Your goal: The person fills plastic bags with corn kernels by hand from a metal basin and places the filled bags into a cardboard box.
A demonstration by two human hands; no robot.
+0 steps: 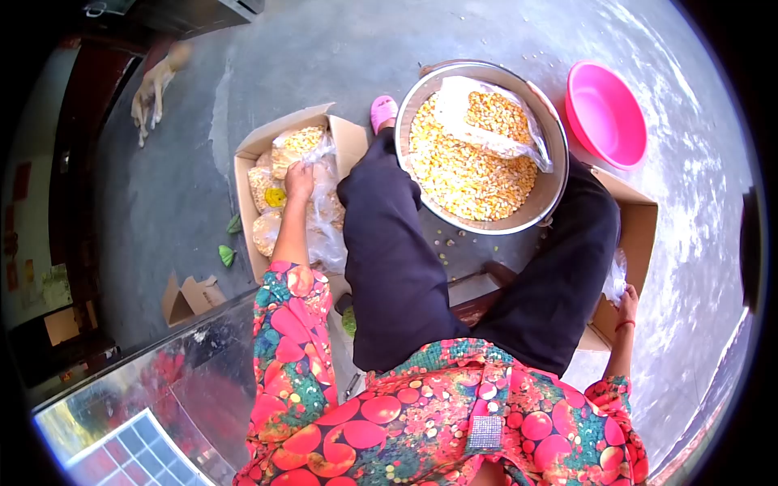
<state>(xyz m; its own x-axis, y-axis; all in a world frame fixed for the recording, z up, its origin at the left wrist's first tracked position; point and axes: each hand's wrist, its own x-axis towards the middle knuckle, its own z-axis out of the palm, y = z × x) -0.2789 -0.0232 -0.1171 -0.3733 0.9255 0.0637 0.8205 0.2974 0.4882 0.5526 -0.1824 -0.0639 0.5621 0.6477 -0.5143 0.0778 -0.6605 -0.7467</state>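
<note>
My left hand (pixel 300 180) is closed on the gathered plastic of a clear bag of corn kernels (pixel 300 143) in the cardboard box (pixel 350 146) on the left. Other clear bags of pale corn pieces (pixel 266 231) fill that box. On the right, the fingers of my right hand (pixel 626 300) are closed on a crumpled clear plastic bag (pixel 616 275) at a second cardboard box (pixel 642 235); my leg hides part of this box. Between my knees stands a large metal pot (pixel 407 174) of loose corn kernels (pixel 466 174), with a partly filled plastic bag (pixel 454 105) lying on top.
A pink basin (pixel 606 115) stands beyond the pot on the right. Green leaf-like pieces (pixel 226 255) and a small open carton (pixel 190 300) lie left on the concrete floor (pixel 300 61). A dog (pixel 152 95) lies farther off. Scattered kernels dot the floor below the pot.
</note>
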